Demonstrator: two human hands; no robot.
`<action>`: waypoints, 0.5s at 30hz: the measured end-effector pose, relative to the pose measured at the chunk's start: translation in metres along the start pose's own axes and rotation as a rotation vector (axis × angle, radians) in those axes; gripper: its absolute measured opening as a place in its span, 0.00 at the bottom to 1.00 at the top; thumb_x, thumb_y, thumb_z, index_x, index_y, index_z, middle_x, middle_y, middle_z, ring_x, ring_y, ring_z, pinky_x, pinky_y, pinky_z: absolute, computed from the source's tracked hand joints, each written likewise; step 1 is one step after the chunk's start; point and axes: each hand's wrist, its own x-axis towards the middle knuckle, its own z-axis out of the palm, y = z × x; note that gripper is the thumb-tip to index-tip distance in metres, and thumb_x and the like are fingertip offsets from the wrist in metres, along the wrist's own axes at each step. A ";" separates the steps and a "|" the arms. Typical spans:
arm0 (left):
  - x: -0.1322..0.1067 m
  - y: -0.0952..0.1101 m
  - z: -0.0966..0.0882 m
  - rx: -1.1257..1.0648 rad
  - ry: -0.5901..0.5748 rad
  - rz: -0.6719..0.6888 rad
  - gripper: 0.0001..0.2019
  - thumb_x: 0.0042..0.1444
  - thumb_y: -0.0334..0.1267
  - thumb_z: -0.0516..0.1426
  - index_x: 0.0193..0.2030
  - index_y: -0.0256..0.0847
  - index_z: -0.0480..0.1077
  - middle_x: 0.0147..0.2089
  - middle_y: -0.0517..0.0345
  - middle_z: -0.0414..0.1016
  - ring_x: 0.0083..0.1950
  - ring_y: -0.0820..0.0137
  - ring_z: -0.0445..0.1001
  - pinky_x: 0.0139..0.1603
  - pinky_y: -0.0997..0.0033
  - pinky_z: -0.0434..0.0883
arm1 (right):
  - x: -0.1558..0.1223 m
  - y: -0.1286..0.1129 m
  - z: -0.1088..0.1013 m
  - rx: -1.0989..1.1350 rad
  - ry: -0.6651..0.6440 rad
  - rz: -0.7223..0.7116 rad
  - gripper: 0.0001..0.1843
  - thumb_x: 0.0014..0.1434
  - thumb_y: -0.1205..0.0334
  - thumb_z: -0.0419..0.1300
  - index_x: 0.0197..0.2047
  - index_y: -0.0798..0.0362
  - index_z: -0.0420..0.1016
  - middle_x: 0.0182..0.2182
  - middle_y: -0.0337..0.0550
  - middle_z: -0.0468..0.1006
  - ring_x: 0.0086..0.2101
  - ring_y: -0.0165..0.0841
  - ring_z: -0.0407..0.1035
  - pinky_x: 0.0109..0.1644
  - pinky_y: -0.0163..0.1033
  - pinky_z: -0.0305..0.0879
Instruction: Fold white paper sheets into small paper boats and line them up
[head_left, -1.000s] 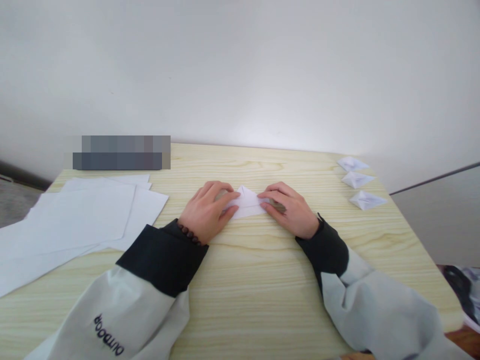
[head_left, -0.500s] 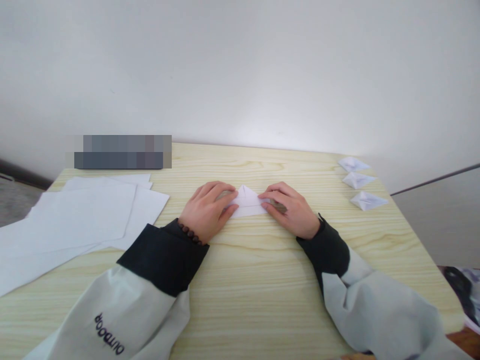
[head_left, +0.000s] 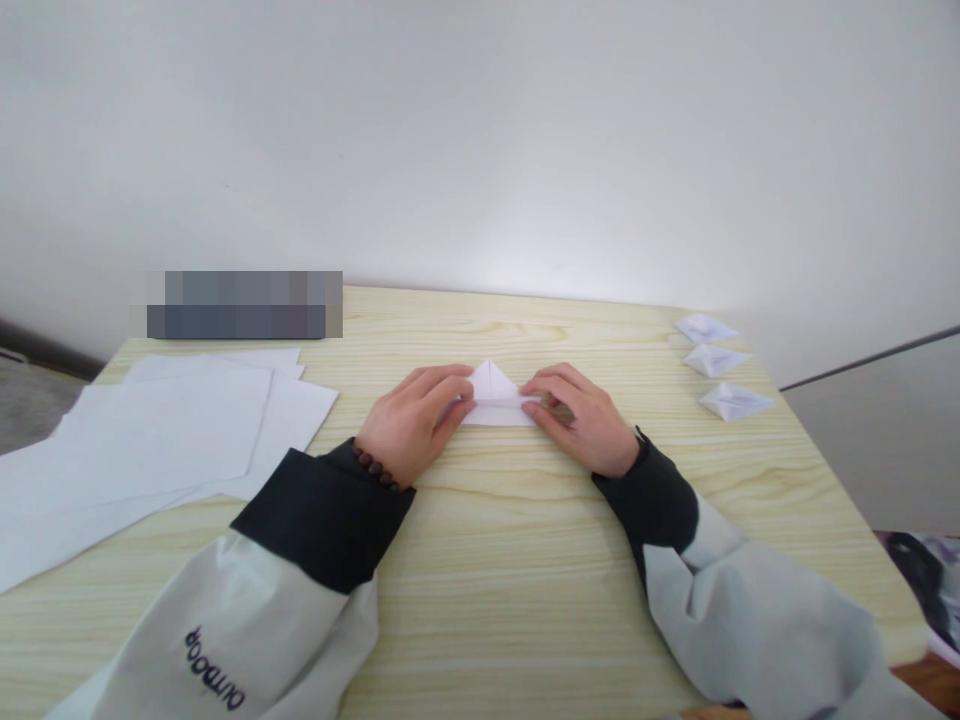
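Note:
A small piece of folded white paper [head_left: 495, 409] lies at the middle of the table, with a triangular peak pointing away from me and a straight band along its near side. My left hand [head_left: 415, 415] pinches its left end between thumb and fingers. At the right end, my right hand [head_left: 581, 415] grips the paper the same way. Fingers cover both outer ends of the paper. Over at the right edge sit three folded white paper shapes [head_left: 724, 401], pointed at their ends and set in a row.
Loose white paper sheets [head_left: 172, 430] overlap on the left of the wooden table [head_left: 510, 600]. Behind them is a blurred-out dark object [head_left: 244, 306]. A white wall [head_left: 510, 150] rises at the table's far edge. Dark and patterned items [head_left: 919, 575] show beyond the right edge.
The paper's near band has tilted up and its near edge has shifted slightly away from me. More of the triangular peak shows. Both hands keep their grip in nearly the same place.

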 end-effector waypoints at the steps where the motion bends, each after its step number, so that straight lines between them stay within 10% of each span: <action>1: 0.000 0.001 -0.001 -0.028 -0.003 -0.009 0.06 0.60 0.36 0.50 0.38 0.40 0.68 0.51 0.54 0.72 0.51 0.68 0.70 0.52 0.67 0.68 | 0.000 0.000 0.000 0.010 0.006 -0.002 0.07 0.60 0.63 0.54 0.41 0.53 0.71 0.40 0.46 0.72 0.36 0.31 0.68 0.41 0.37 0.68; 15: 0.004 0.005 -0.006 -0.120 -0.095 -0.020 0.09 0.59 0.40 0.52 0.41 0.40 0.71 0.32 0.58 0.73 0.34 0.71 0.69 0.39 0.70 0.67 | -0.002 -0.003 -0.003 0.102 0.030 -0.089 0.02 0.59 0.64 0.56 0.35 0.53 0.68 0.31 0.42 0.74 0.29 0.28 0.67 0.34 0.34 0.65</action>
